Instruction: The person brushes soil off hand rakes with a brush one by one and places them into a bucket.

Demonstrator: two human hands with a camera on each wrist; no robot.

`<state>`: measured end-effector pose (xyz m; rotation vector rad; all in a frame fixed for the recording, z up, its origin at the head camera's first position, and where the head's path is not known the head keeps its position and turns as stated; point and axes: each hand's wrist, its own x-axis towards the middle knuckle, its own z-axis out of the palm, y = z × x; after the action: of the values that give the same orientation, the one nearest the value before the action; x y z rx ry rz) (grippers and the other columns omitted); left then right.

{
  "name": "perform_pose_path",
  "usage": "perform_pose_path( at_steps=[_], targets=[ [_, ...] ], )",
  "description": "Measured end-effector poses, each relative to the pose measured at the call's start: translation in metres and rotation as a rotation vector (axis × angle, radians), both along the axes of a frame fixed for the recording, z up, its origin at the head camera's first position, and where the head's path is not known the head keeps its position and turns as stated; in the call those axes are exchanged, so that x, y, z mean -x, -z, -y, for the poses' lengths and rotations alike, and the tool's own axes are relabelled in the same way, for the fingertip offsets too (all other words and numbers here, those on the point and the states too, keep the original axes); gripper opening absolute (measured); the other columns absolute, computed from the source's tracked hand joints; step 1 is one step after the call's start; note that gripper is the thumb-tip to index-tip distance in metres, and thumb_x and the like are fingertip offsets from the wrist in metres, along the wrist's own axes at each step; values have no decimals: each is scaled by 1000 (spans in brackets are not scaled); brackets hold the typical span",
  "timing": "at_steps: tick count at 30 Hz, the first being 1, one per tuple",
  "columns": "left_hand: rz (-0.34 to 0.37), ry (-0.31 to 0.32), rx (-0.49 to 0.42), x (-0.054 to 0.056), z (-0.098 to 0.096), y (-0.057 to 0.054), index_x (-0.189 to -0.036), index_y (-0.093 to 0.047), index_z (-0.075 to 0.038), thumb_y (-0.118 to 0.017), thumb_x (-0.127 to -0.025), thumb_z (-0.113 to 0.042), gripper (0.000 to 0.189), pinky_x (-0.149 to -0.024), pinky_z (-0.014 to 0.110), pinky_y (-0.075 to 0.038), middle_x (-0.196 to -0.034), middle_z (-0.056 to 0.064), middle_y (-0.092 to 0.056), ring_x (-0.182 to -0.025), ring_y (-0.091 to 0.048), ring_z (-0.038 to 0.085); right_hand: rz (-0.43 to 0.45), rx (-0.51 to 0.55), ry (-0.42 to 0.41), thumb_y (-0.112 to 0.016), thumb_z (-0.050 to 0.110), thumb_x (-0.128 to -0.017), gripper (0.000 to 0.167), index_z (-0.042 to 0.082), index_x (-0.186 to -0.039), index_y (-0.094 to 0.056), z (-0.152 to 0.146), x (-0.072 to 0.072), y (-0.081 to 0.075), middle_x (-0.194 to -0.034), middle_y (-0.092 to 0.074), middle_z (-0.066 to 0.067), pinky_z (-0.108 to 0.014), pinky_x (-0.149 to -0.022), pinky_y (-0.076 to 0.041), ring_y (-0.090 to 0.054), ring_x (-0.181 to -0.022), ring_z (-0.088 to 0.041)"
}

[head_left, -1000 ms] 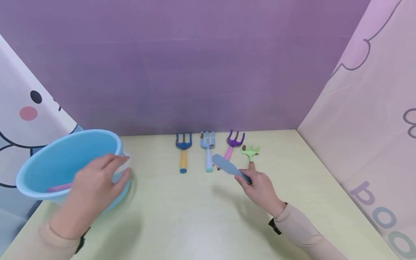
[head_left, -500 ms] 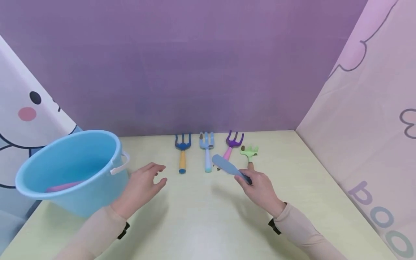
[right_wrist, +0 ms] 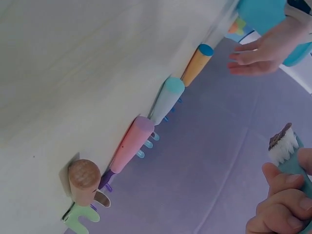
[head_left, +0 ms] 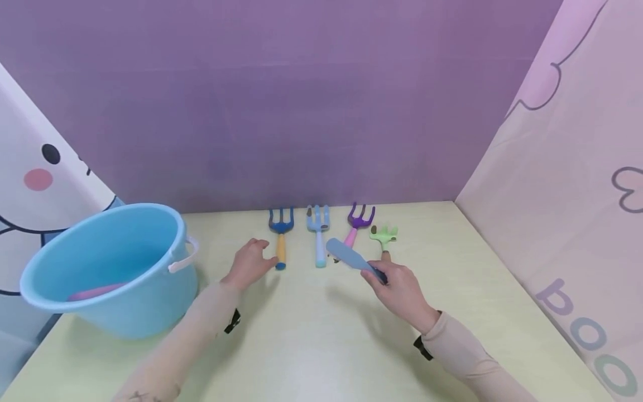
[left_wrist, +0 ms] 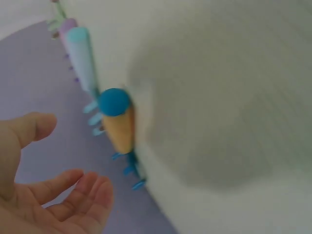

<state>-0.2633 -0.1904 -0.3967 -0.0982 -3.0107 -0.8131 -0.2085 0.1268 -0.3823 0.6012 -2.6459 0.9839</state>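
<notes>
My right hand grips a blue-grey brush above the table; in the right wrist view, its white bristles have brown dirt at the tip. My left hand, thumb and fingers apart, hovers beside the yellow handle of a small garden fork with blue tines. To the right of that lie a light blue fork, a purple-tined fork with a pink handle, partly behind the brush, and a green hand rake with a brown handle. Brown dirt marks several of these tools.
A light blue bucket with a white handle stands at the left, a pink thing inside it. A purple wall rises behind the tools, and a printed sheet borders the table's right side.
My left hand has let go of the bucket's white handle and moved right to the yellow-handled fork. My right hand has kept its hold on the brush in about the same place.
</notes>
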Motion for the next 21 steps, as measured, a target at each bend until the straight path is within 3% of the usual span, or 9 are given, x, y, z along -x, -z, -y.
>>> perform_pose_path(
  at_steps=[3, 8, 11, 17, 21],
  targets=[
    [66, -33, -28, 15, -5, 11, -128, -45, 9, -61, -85, -30, 60, -96, 48, -40, -126, 27, -47, -113, -49, 40, -1, -7, 4, -62, 21, -87, 23, 4, -101, -68, 0, 1, 1, -57, -48, 8, -20, -45, -33, -35, -45, -2],
    [122, -88, -20, 34, -14, 30, -124, -47, 7, -63, -82, -38, 64, -88, 45, -45, -116, 23, -53, -96, -54, 32, 5, -11, 14, -62, 22, -87, 22, 5, -101, -68, 0, 1, 2, -57, -48, 7, -20, -45, -33, -35, -45, -3],
    [107, -110, 35, 42, -20, 36, -118, -50, 7, -65, -80, -41, 63, -83, 43, -46, -108, 21, -55, -90, -54, 31, 9, -10, 21, -62, 21, -87, 22, 5, -101, -68, -2, 2, 3, -58, -49, 7, -20, -45, -34, -36, -46, -3],
    [86, -129, 116, 52, -26, 41, -114, -52, 8, -65, -80, -41, 61, -85, 46, -46, -109, 25, -52, -102, -50, 40, -3, -10, 19, -63, 20, -86, 21, 5, -99, -68, -4, 3, 6, -58, -48, 8, -19, -45, -33, -34, -46, -2],
    [69, -139, 155, 59, -27, 45, -107, -55, 7, -64, -81, -40, 54, -81, 46, -48, -107, 25, -52, -100, -51, 39, -9, 2, 6, -63, 20, -86, 20, 5, -98, -68, -5, 5, 6, -57, -46, 8, -19, -45, -33, -34, -46, -1]
  ],
)
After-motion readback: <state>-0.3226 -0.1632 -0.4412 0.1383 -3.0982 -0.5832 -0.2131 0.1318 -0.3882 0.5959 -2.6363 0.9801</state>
